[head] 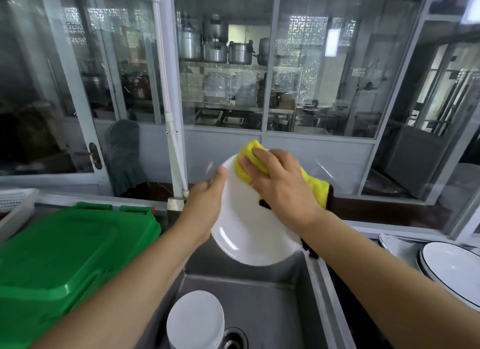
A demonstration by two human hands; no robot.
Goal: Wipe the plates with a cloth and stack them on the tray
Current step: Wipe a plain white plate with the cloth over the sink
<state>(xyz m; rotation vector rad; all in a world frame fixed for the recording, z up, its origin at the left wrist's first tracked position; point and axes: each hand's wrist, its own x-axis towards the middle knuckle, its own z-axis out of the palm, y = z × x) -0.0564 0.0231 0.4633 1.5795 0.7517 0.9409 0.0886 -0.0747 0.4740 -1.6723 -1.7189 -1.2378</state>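
Head cam: my left hand (207,205) grips a white plate (249,229) over the sink (262,304), right hand (275,182) presses the yellow cloth (249,164) flat on it. Unwiped stack (196,320) waits near; rimmed plates (452,268) sit right, maybe done.

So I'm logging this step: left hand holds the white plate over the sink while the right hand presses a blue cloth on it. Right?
Not quite: the cloth is yellow, not blue, as the head view shows. The rest stands: the left hand holds the white plate over the sink while the right hand presses the cloth on it.
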